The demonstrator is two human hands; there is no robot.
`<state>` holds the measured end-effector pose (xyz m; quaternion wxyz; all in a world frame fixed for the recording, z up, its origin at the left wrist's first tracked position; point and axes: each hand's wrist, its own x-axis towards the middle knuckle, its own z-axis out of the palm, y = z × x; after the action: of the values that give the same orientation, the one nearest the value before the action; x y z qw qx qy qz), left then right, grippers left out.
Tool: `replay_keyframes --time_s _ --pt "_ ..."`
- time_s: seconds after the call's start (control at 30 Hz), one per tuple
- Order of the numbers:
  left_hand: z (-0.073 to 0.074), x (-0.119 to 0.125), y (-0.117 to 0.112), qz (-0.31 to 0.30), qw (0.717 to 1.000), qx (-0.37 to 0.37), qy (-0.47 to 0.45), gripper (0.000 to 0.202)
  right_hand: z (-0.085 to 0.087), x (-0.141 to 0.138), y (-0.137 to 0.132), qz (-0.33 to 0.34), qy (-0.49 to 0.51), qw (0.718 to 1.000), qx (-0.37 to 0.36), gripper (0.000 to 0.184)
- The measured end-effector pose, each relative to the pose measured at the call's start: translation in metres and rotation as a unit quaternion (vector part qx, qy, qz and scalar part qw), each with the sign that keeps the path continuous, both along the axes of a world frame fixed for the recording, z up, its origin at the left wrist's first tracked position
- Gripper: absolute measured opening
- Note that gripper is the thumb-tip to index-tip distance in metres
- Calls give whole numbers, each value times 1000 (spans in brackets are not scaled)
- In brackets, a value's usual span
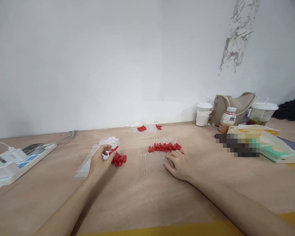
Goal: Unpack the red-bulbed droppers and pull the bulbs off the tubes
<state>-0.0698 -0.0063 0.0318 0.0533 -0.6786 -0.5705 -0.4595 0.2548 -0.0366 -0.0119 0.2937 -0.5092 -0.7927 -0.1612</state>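
Note:
My left hand (pixel 100 160) pinches a small red rubber bulb (pixel 115 148) between thumb and fingertips. Below those fingers lies a pile of similar red bulbs (pixel 119 161) on the table, beside clear plastic zip bags (pixel 88 162). My right hand (pixel 179 164) rests low with its fingers spread at the right end of a row of thin clear tubes (pixel 152 163). Its fingertips touch or lie very near the tubes; I cannot tell which. Just behind, a second row of thin tubes (pixel 165 139) carries red bulbs (pixel 163 147) on the near ends.
Against the wall lie clear bags with red bulbs (pixel 142 128). A white power strip (pixel 27 164) with cables is at left. At right stand a lidded cup (pixel 204 114), a bottle (pixel 227 120), a grey bag (pixel 243 101), a larger cup (pixel 263 113) and a tissue pack (pixel 279 152).

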Motion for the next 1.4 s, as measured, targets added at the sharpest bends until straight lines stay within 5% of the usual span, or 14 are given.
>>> replay_keyframes --time_s 0.2,0.6,0.77,1.0,1.27,1.4 --pt "-2 -5 -1 17 994 27 101 14 3 3 -3 24 10 999 -20 41" --pt "-3 5 -3 -18 970 16 242 17 1 6 -1 33 25 999 -33 41" --pt "-4 2 -3 -25 972 -27 230 21 0 10 3 5 81 997 -20 33" --pt "10 3 -3 2 989 57 135 20 7 25 8 -107 162 977 -92 22" --pt "33 86 16 -135 956 -96 242 16 10 24 5 -126 132 973 -143 21" --pt "29 138 47 -66 949 -214 223 27 7 24 4 -123 119 976 -135 23"
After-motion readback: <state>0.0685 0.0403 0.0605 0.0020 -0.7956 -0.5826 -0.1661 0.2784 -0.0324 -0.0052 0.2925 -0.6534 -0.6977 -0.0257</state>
